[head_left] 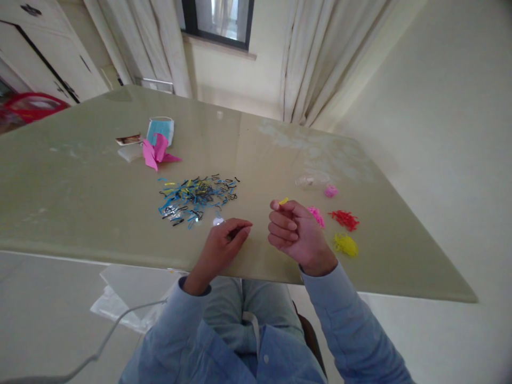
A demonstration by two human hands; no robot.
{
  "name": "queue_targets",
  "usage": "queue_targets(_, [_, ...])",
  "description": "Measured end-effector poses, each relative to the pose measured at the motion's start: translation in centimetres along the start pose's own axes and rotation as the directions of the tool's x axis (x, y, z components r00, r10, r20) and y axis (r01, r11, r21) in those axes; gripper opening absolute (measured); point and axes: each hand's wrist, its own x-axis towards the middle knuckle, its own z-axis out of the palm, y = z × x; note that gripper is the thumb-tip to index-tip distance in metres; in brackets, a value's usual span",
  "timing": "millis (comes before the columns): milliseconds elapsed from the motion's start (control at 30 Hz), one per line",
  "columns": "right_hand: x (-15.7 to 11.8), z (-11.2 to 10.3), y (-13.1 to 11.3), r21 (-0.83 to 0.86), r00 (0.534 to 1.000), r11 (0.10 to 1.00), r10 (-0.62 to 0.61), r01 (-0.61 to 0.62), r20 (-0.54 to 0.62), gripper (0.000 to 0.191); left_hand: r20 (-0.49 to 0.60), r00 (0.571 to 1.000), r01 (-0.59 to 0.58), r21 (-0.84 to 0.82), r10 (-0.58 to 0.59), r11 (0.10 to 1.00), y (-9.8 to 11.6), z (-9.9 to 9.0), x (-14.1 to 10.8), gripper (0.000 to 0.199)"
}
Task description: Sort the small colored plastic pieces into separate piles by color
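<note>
My right hand [294, 229] is raised above the table's near edge, its thumb and forefinger pinching a small yellow band [284, 201]. Closed with fingertips and thumb together, my left hand [224, 245] is near the table edge; anything between its fingers is hidden. Beyond it to the left lies a mixed pile of black, blue and yellow bands [200, 193]. Right of my right hand are a yellow pile [345, 245], a red pile [344, 220] and a pink pile [317, 216], partly behind that hand. A smaller pink bunch [330, 191] lies farther back.
A pink folded paper shape [159, 151], a blue face mask [160, 130], a small card [128, 140] and a white packet [130, 153] lie at the table's back left. Clear crumpled plastic [312, 180] lies behind the pink piles. The table [260, 160] has a straight near edge.
</note>
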Motion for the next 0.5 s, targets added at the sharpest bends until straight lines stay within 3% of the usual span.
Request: queue_targets(500, [-2.6,-1.0,-0.5,0.023,0.993,0.996,-0.09,0.092,-0.073,0.009,-0.016,0.999,0.048,0.016,-0.048,0.999,-0.2,-0.3,0.1,0.025])
